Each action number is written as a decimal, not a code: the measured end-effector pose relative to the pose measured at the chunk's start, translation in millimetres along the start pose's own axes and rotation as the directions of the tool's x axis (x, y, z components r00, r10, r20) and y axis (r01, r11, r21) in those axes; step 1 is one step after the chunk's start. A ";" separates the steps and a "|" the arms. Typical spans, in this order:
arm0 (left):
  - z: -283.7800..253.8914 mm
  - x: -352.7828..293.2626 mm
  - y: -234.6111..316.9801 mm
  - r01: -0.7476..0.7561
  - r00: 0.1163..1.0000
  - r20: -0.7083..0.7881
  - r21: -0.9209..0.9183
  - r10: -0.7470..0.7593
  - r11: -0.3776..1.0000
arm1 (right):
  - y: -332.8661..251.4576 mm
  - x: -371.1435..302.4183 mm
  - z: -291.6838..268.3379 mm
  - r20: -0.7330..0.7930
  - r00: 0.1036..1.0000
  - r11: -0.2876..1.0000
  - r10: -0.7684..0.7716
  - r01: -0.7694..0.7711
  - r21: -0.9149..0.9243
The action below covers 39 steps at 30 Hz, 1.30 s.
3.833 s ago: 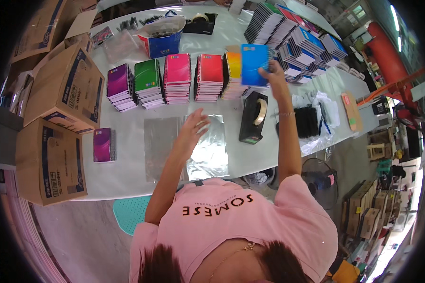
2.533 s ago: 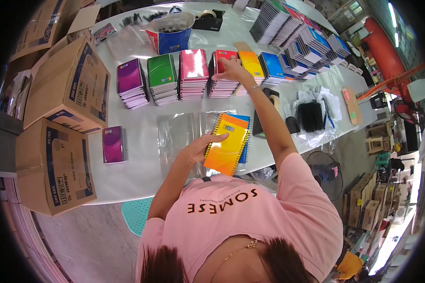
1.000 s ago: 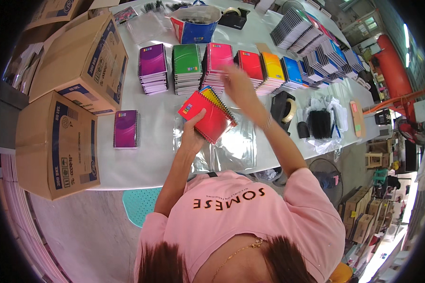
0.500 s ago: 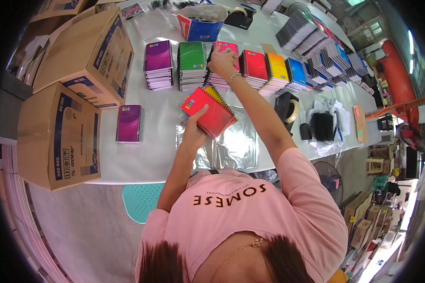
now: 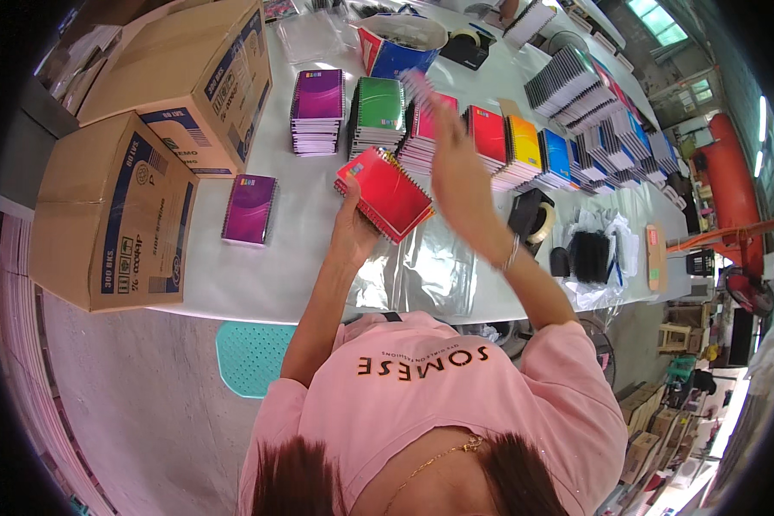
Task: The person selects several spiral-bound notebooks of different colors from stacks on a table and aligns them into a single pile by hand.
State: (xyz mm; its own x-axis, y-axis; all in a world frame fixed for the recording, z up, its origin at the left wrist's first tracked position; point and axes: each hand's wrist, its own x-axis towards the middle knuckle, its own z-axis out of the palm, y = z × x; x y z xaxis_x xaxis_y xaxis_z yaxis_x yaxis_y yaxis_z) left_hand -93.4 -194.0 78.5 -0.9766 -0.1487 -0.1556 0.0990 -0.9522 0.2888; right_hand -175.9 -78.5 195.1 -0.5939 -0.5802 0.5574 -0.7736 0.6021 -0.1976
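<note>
My left hand (image 5: 353, 229) is closed on a small stack of spiral notebooks, a red notebook (image 5: 390, 193) on top and a yellow edge showing below it. Motion smears my right hand (image 5: 463, 176), which is raised over the row of stacks. At its fingertips is a blurred pink spiral notebook (image 5: 418, 89), tilted and lifted off. Behind that hand stands the pink notebook stack (image 5: 423, 142), partly hidden. Beside it are a green stack (image 5: 379, 107) and a purple stack (image 5: 318, 107) to the left, with red (image 5: 487, 133), yellow (image 5: 525, 142) and blue (image 5: 555, 150) stacks to the right.
A single purple notebook (image 5: 249, 209) lies near two cardboard boxes (image 5: 116, 215) on the left. Tape dispensers (image 5: 531, 215) stand at the right and back. A cut-open box (image 5: 400, 52) sits behind the stacks. More notebook piles (image 5: 568, 82) and black bristly material (image 5: 590, 256) are on the right.
My right hand has come up off the pink stack and back toward me, with a pink notebook at its fingertips. The left hand still holds its stack, slightly turned. The whole view has shifted a little.
</note>
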 end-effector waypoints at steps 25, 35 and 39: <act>-34.1 31.9 -2.8 0.038 0.997 -0.072 -0.032 -0.040 0.999 | 26.2 46.6 120.1 -0.070 0.982 0.948 0.178 -0.152 0.280; -49.2 19.1 0.5 -0.048 0.975 -0.204 0.219 0.094 0.975 | 115.1 94.3 185.5 0.339 0.803 0.812 0.490 -0.562 0.158; -57.3 17.4 1.8 -0.059 0.967 -0.230 0.212 0.108 0.975 | 101.2 98.6 171.3 0.242 0.864 0.765 0.442 -0.504 0.400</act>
State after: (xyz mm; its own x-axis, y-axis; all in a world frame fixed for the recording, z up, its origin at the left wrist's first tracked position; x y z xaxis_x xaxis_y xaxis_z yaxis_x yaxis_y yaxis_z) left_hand -99.3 -213.5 22.2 -0.8898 -0.3082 -0.3365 0.1132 -0.8635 0.4916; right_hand -350.7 -168.7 91.9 -0.9086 -0.3672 0.1989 -0.3810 0.5337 -0.7550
